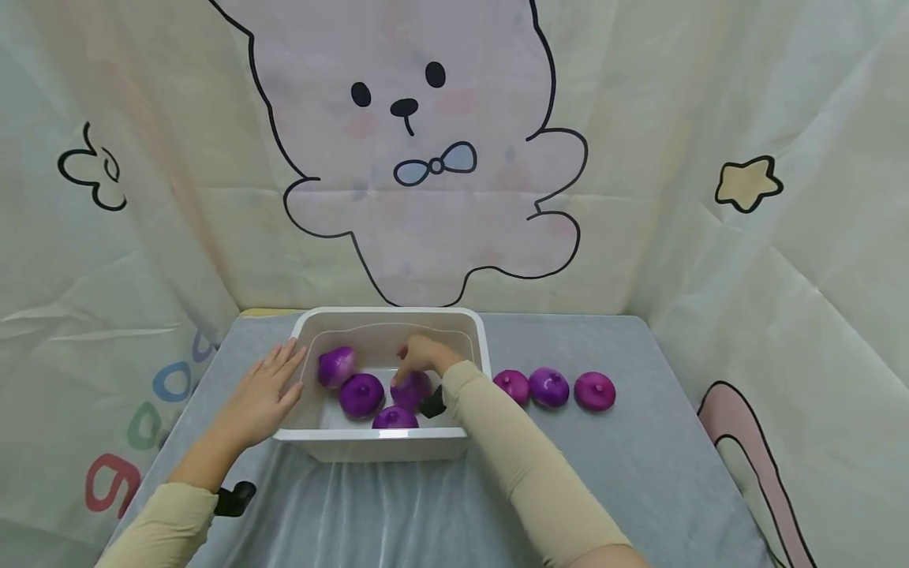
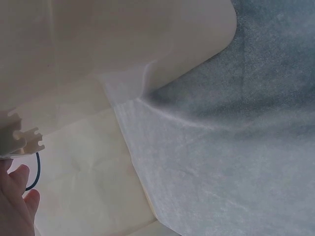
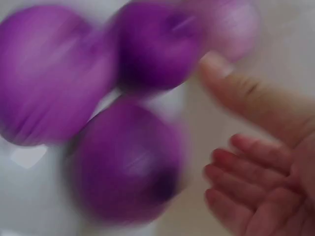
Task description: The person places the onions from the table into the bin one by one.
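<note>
A white plastic bin [image 1: 369,435] stands on the table with several purple onions in it, one being a paler onion [image 1: 337,367] at the left. My left hand [image 1: 261,398] rests on the bin's left rim, fingers straight. In the left wrist view, its fingertips show at the lower left by the bin's wall [image 2: 133,39]. My right hand [image 1: 426,355] reaches inside the bin, just over an onion [image 1: 410,392]. In the right wrist view, its thumb and fingers are spread apart beside a blurred onion [image 3: 128,167], with nothing between them.
To the right of the bin, three onions lie in a row, with the middle onion [image 1: 549,387] and the far right onion [image 1: 595,392] in plain view. A grey-blue cloth [image 1: 568,465] covers the table. Printed curtains [image 1: 639,158] hang behind and at both sides.
</note>
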{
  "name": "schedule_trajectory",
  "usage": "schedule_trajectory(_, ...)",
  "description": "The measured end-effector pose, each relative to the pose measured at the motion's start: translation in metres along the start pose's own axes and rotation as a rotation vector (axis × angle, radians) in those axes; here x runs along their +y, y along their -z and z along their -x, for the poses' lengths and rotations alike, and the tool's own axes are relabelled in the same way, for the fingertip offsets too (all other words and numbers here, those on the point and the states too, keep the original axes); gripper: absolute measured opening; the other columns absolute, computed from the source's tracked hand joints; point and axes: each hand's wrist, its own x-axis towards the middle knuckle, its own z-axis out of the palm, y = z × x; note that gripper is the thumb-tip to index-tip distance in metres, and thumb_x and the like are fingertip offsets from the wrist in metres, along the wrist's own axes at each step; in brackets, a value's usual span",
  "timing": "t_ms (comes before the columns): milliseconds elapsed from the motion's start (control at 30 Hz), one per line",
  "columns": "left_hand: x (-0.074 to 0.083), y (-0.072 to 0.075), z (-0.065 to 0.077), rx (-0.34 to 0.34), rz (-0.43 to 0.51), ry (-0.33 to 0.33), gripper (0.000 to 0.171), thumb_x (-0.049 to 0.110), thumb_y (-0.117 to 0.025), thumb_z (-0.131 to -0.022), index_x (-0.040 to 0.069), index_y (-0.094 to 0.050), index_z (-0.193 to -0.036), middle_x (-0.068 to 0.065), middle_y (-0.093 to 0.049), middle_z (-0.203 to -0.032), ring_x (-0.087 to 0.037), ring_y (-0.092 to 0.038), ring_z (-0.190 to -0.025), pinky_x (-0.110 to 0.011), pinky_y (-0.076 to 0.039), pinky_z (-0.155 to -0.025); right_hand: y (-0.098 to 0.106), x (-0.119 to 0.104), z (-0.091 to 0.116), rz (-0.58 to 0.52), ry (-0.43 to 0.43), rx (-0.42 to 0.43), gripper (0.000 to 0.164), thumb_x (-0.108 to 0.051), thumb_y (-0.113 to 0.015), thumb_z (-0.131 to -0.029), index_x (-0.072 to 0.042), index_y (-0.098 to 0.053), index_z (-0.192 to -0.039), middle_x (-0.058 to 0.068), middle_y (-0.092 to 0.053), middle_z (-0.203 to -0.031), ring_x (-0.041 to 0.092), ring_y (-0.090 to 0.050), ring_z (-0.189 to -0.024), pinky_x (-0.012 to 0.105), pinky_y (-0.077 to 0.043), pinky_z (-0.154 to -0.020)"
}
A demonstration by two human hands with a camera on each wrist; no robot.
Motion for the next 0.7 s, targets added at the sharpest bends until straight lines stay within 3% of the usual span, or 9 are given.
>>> schedule_trajectory(200, 0.003, -0.001, -0.001, 0.026, 0.021, -0.012, 0.060, 0.027, -0.050, -0.101, -0.001, -0.035, -0.152, -0.027, -0.025, -0.161, -0.051, -0.021, -0.148, -0.068, -0.016, -0.117, 0.040, -0.009, 0.036, -0.198, 0.165, 0.077, 0.065, -0.017, -0.085, -0.078, -0.001, -0.058, -0.136, 0.014, -0.062, -0.138, 0.028, -0.057, -0.131, 0.035, -0.044, -0.112)
schedule_trajectory(333, 0.003, -0.001, 0.000, 0.001, 0.031, -0.003, 0.061, 0.028, -0.048, -0.102, -0.001, -0.032, -0.153, -0.027, -0.021, -0.162, -0.051, -0.018, -0.149, -0.068, -0.014, -0.117, 0.069, 0.009, 0.077, -0.359, 0.205, 0.176, 0.062, -0.013, -0.082, -0.080, -0.003, -0.058, -0.136, 0.016, -0.060, -0.141, 0.031, -0.055, -0.134, 0.038, -0.043, -0.114)
schedule_trajectory(467, 0.002, 0.001, 0.000, -0.013, 0.045, 0.004, 0.061, 0.028, -0.047, -0.103, -0.001, -0.030, -0.154, -0.026, -0.019, -0.163, -0.051, -0.015, -0.149, -0.068, -0.012, -0.117, 0.096, 0.052, 0.113, -0.522, 0.197, 0.307, 0.058, -0.003, -0.076, -0.083, 0.005, -0.054, -0.136, 0.025, -0.055, -0.142, 0.039, -0.050, -0.136, 0.044, -0.040, -0.116)
schedule_trajectory(600, 0.001, 0.000, 0.000, -0.009, 0.045, -0.005, 0.061, 0.028, -0.046, -0.103, -0.001, -0.031, -0.154, -0.026, -0.020, -0.163, -0.050, -0.016, -0.149, -0.068, -0.013, -0.117, 0.114, 0.110, 0.147, -0.614, 0.105, 0.425, 0.061, -0.006, -0.071, -0.089, 0.005, -0.045, -0.143, 0.025, -0.047, -0.149, 0.036, -0.041, -0.144, 0.045, -0.032, -0.121)
schedule_trajectory(700, 0.000, -0.001, -0.001, -0.003, 0.045, -0.014, 0.061, 0.028, -0.046, -0.103, -0.001, -0.031, -0.154, -0.026, -0.020, -0.163, -0.050, -0.017, -0.149, -0.068, -0.014, -0.117, 0.120, 0.153, 0.169, -0.623, 0.005, 0.505, 0.068, -0.016, -0.070, -0.092, 0.000, -0.038, -0.150, 0.021, -0.040, -0.156, 0.033, -0.032, -0.149, 0.048, -0.026, -0.123)
